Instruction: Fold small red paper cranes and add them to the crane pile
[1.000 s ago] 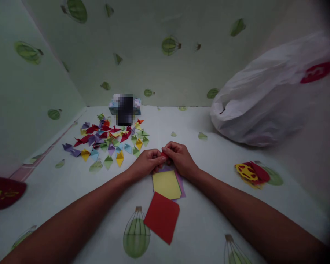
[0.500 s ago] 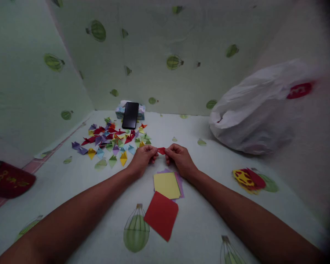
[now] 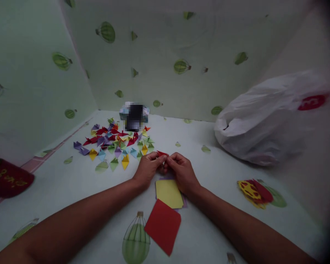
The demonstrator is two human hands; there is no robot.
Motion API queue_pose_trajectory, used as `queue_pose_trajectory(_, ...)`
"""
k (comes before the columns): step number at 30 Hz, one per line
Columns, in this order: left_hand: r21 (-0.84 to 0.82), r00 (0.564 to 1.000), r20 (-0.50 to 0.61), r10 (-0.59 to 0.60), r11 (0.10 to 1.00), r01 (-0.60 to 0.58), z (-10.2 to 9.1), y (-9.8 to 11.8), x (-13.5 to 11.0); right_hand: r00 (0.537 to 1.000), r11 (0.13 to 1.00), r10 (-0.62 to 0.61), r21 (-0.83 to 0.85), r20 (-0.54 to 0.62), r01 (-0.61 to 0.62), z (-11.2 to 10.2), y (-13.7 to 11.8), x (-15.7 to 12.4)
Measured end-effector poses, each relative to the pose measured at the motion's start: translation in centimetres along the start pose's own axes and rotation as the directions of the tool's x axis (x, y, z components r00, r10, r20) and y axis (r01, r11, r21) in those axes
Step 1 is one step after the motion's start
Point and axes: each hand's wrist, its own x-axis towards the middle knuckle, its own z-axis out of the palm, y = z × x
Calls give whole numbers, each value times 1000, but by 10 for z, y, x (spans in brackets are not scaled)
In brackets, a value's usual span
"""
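Between my two hands is a small piece of folded red paper (image 3: 162, 154), pinched at both sides. My left hand (image 3: 149, 167) grips it from the left, with thumb and fingers pressed together. From the right, my right hand (image 3: 183, 170) pinches its other end, the fingertips nearly touching those of the left. Part of the paper is hidden by the fingers. Just below the hands lies a stack of square paper with a yellow sheet (image 3: 169, 193) on top and purple edges showing. A red paper square (image 3: 164, 227) overlaps its near edge.
Many folded paper pieces (image 3: 114, 141) in several colours cover the left back. Behind them stands a tissue box (image 3: 123, 111) with a blurred dark object before it. A white plastic bag (image 3: 253, 121) bulks at right, near yellow and red paper cutouts (image 3: 254, 192). A red object (image 3: 11, 179) sits far left.
My hands have come closer together, and the red paper has tilted, now more covered by the fingers. The whole view has shifted slightly.
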Motion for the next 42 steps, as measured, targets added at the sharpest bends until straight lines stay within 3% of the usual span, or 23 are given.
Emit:
queue_pose_trajectory(8, -4, 997, -73, 37, 999, -37, -2, 2, 0, 997, 1000, 26, -14, 74, -25, 2, -1, -4)
queue_pose_trajectory(20, -1, 992, -115, 44, 999, -44, -5, -2, 5, 996, 999, 46, 10, 83, -47, 3, 0, -7)
queue_pose_trajectory(28, 125, 989, -77, 127, 985, -117, -8, 3, 3, 993, 999, 43, -38, 111, -39, 1, 0, -2)
queue_pose_trajectory(37, 143, 994, -14, 107, 984, -104, -9, -1, 6, 996, 997, -31, -74, 79, 37, 0, -2, -2)
queue_pose_trajectory(42, 168, 994, 23, 108, 980, -110, -9, 1, 4, 992, 997, -3, -70, 129, 12, -3, -1, -1)
